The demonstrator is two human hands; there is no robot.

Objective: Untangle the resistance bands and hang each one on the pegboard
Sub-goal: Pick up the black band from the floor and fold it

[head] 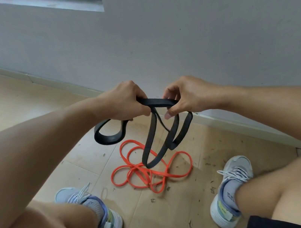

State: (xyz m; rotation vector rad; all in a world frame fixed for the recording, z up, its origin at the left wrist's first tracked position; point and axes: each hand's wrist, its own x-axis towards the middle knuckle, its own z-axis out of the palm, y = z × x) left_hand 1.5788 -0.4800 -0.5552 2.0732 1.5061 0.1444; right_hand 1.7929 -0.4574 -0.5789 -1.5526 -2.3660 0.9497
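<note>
Held above the floor (26, 106) between the knees, the black band (151, 145), limp and grippy, is clenched in the left hand (124, 102) and pinched by the right hand (186, 98), while the orange band (147, 175) lies tangled below, best lifted by 1 loop.

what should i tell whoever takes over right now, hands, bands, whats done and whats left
Left hand grips one end of the black band; right hand pinches it close by. Its loops hang twisted between the hands, above the floor.
Orange band lies knotted on the floor between the shoes, untouched.
Done: black band lifted off the floor.
Left: untwist black, untangle orange, hang both. No pegboard in view.
</note>
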